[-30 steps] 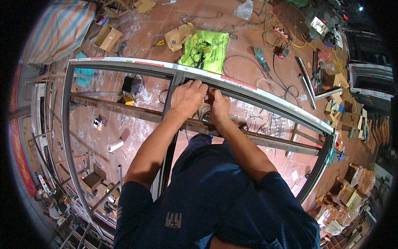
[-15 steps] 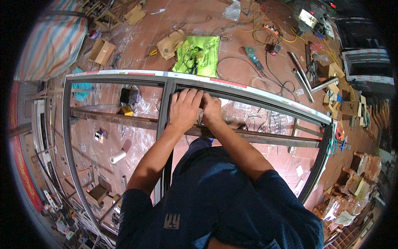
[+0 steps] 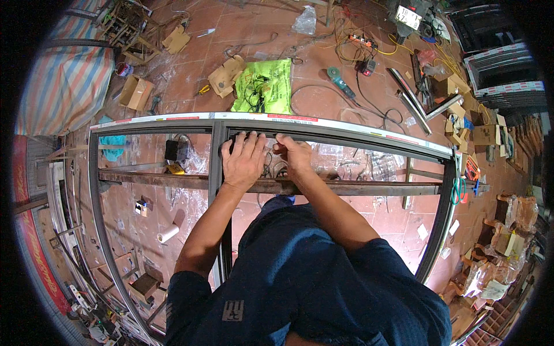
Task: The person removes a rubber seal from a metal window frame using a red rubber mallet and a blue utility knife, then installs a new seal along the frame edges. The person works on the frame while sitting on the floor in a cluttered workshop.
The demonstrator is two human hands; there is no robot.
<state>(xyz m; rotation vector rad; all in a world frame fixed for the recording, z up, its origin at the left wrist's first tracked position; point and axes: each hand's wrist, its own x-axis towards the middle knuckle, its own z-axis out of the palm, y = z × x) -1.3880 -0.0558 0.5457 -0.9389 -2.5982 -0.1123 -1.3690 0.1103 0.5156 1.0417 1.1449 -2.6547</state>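
Observation:
A large dark grey window frame (image 3: 369, 138) with white film along its far side lies across the view, divided by an upright bar (image 3: 217, 155). Just right of that bar, my left hand (image 3: 242, 164) rests with its fingers stretched over the inner edge of the far rail. Beside it, my right hand (image 3: 297, 155) has thumb and fingers bent together at the same rail. Whatever may be between those fingertips is too small and dark to make out. A gap of bare rail separates the two hands.
A brown support beam (image 3: 369, 188) runs beneath the frame. Beyond the far rail lie a bright green bag (image 3: 274, 86) and a green angle grinder (image 3: 340, 83) with its cord. Cartons (image 3: 136, 92) and metal profiles (image 3: 412, 98) are on the tiled floor. Teal-handled scissors (image 3: 459, 190) hang by the right side.
My right hand has moved away from the left one, so a gap shows between them. The fingers of my left hand are spread a little more. The whole view has shifted slightly.

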